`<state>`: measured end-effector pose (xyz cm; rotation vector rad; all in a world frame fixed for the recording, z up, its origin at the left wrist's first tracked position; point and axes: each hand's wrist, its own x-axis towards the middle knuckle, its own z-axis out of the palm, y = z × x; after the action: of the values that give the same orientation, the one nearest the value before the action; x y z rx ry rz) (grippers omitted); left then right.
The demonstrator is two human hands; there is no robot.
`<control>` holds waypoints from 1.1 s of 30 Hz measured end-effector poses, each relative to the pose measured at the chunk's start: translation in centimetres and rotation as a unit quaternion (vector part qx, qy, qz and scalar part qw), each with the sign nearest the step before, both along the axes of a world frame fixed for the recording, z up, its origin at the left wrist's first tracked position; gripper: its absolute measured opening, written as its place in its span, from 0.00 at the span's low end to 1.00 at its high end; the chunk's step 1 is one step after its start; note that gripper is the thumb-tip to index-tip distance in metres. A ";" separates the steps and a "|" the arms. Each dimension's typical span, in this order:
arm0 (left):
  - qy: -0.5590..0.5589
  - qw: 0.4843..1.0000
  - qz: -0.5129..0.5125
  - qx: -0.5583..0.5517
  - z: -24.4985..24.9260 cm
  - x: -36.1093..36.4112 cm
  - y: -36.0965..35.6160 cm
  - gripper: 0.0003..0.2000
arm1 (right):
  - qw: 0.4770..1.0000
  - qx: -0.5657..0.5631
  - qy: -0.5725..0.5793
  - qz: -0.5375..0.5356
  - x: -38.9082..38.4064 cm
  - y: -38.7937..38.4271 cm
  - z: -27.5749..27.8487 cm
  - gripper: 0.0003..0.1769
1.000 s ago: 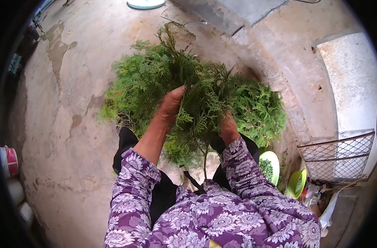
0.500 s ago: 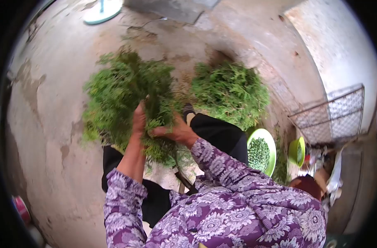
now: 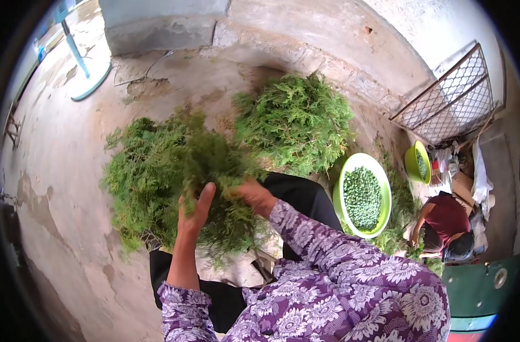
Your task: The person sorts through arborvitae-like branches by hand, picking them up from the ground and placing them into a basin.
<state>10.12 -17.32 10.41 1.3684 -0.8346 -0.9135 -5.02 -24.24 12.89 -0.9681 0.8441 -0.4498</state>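
Feathery green evergreen branches [image 3: 147, 182] make a large heap in front of my knees. My left hand [image 3: 194, 215] is at the heap's near right side, thumb up, its fingers closed round a leafy evergreen branch [image 3: 217, 162] and partly hidden by foliage. Opposite it, my right hand [image 3: 253, 196] touches the same branch's right side; motion blur and leaves obscure its fingers. Beyond my right hand lies a second evergreen pile [image 3: 300, 122].
To the right stands a light green basin [image 3: 338, 196] of small green pieces, with a smaller green tub [image 3: 409, 162] behind it. A crouching person [image 3: 442, 219] in dark red is at far right. A mesh frame [image 3: 451, 100] leans on the wall; a stand base [image 3: 92, 82] is at upper left.
The view has tilted up and shifted right, bringing the crouching person into sight. My right hand has moved up along the foliage relative to my left, and the branch between them has shifted.
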 end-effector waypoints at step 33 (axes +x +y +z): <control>0.112 0.951 -0.056 0.284 -5.5 -1.7 -0.9 0.23 | 0.766 -0.097 0.614 -0.163 -32.0 -38.7 -13.7 0.71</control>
<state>8.40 -18.23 4.87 1.6732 -0.4907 -1.4462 -37.06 -62.94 -0.81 -1.2952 2.2239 -0.1311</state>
